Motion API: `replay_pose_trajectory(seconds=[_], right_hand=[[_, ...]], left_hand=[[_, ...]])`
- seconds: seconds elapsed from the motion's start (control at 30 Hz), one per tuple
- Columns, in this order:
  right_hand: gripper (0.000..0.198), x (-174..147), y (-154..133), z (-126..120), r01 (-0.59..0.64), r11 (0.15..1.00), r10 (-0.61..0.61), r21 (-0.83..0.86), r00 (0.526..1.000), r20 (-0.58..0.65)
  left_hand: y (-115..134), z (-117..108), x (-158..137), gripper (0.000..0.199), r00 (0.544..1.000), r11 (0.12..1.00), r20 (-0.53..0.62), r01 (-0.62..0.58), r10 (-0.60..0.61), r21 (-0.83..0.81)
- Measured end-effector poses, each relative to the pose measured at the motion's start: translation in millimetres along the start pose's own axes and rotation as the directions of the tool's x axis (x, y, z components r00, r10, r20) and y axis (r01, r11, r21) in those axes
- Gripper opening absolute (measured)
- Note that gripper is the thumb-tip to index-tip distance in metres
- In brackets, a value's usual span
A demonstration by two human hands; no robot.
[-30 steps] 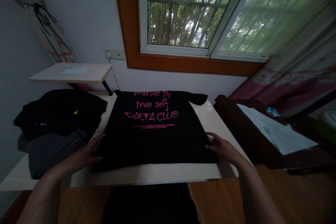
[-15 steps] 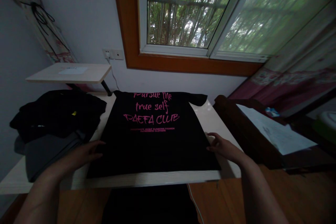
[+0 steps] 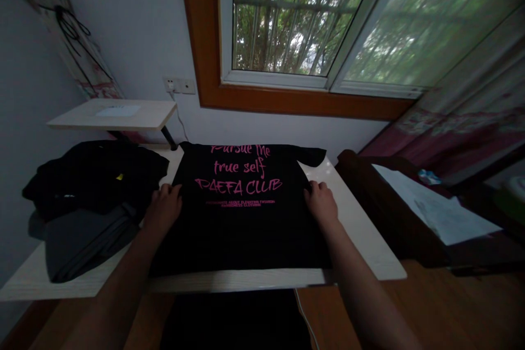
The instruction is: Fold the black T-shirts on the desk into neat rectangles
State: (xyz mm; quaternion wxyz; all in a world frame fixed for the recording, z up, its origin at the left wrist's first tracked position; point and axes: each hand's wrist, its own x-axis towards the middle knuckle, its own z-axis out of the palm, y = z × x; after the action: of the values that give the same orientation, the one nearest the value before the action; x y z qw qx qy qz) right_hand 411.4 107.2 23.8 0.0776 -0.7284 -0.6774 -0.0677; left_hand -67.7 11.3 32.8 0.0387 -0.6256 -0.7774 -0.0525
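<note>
A black T-shirt (image 3: 246, 235) with pink lettering lies flat on a pale wooden table, its lower hem near the front edge. One short sleeve spreads out at the far right; its top reaches the back of the table. My left hand (image 3: 164, 209) is at the shirt's left edge, fingers curled closed on the fabric. Opposite it, my right hand (image 3: 322, 200) pinches the right edge at about the same height. Both thumbs are partly hidden.
Left of the shirt lies a heap of black clothes (image 3: 98, 175) with folded grey garments (image 3: 88, 235) in front. A small raised shelf (image 3: 115, 115) stands behind it. Right of the table (image 3: 365, 235), papers (image 3: 435, 208) rest on dark brown furniture. A window is behind.
Both hands have moved farther up the shirt's sides, away from the hem, and their fingers have closed on its edges. The shirt stays almost in place.
</note>
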Motion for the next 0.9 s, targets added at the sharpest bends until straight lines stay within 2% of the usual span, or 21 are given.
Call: replay_pose_trajectory(seconds=[0.13,0.3,0.5,0.67,0.8,0.9], right_hand=[[0.037,-8,-7,0,-0.002,1.0,0.002,-0.004,0.998,0.065],[0.033,-18,0,-7,0.046,0.998,-0.038,-0.05,0.988,0.152],[0.032,-36,13,-12,0.049,0.998,-0.04,-0.046,0.984,0.175],[0.035,-49,35,-9,-0.005,0.999,-0.004,0.036,0.969,0.245],[0.029,-47,49,-6,0.009,0.992,-0.051,0.129,0.945,0.324],[0.027,-45,54,-6,0.015,0.988,-0.065,0.155,0.945,0.321]], left_hand=[[4,11,1,0.045,0.998,1.0,-0.067,0.006,-0.004,0.029],[-8,15,-6,0.046,0.998,0.999,0.028,0.053,-0.054,0.006],[-18,6,-28,0.048,0.999,0.999,0.034,0.003,-0.005,0.048],[-29,1,-41,0.044,0.993,1.0,0.114,-0.004,0.005,-0.008],[-37,0,-43,0.045,0.985,0.998,0.165,-0.03,0.039,-0.057],[-39,-1,-45,0.047,0.986,0.997,0.165,-0.024,0.035,-0.067]])
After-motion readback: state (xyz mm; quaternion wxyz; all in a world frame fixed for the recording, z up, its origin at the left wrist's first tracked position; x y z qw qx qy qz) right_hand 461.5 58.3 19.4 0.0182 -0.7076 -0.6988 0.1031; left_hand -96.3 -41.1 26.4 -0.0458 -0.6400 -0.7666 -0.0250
